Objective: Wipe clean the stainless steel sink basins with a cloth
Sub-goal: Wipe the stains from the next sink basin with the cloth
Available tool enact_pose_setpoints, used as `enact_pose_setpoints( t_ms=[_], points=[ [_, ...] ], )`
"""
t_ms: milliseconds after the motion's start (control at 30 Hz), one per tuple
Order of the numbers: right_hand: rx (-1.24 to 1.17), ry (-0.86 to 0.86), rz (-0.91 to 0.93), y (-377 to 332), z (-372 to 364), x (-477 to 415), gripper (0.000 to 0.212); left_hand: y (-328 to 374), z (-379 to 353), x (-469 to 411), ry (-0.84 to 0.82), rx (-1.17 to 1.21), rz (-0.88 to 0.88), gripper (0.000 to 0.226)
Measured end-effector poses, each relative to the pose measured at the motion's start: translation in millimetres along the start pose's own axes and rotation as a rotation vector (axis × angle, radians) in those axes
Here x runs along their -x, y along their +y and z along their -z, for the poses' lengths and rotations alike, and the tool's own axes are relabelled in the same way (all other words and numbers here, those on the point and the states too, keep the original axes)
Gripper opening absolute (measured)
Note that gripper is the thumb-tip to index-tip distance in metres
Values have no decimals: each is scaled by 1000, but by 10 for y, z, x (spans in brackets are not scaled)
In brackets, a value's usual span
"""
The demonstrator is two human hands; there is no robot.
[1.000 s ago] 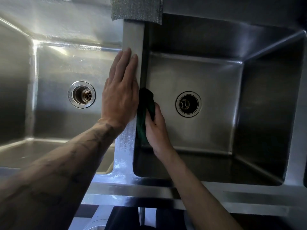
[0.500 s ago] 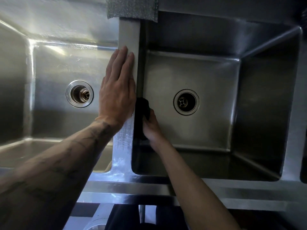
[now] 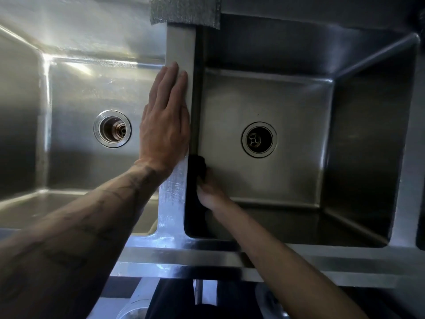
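Observation:
Two stainless steel basins lie side by side, the left basin (image 3: 76, 93) and the right basin (image 3: 287, 104), split by a narrow steel divider (image 3: 180, 42). My left hand (image 3: 164, 120) rests flat on the divider with straight fingers. Inside the right basin, my right hand (image 3: 210, 192) grips a dark cloth (image 3: 199, 165) and holds it against the basin's left wall, low near the front. Most of the cloth is hidden in shadow and behind the hand.
Each basin has a round drain, the left drain (image 3: 112, 128) and the right drain (image 3: 258, 139). A grey scouring cloth (image 3: 184, 10) hangs over the back rim above the divider. The sink's front rim (image 3: 207, 261) runs below my arms.
My right hand with the cloth has slid down and toward the front along the right basin's left wall. My left hand stays on the divider.

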State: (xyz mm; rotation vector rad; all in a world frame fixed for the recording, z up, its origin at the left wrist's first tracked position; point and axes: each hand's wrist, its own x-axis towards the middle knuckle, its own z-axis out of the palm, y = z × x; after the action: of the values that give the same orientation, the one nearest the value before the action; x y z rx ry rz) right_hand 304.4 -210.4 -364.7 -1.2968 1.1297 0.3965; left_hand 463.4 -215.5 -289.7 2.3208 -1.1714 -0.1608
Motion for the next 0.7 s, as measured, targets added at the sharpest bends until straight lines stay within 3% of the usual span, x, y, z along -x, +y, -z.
enact_pose_setpoints(
  t_ms=[133,333,600,700],
  points=[
    [27,-80,-141,218,-83,37,39,5,12,4,-10,7,3,52],
    [-234,89,-270,47,-154,-486,45,2,2,-9,-3,5,-3,52],
    [-414,188,-18,-996,444,-1219,17,-24,1,-1,-14,13,-11,54],
    [-428,222,78,-1365,676,-1472,28,-23,2,-6,-10,17,-5,53]
  ],
)
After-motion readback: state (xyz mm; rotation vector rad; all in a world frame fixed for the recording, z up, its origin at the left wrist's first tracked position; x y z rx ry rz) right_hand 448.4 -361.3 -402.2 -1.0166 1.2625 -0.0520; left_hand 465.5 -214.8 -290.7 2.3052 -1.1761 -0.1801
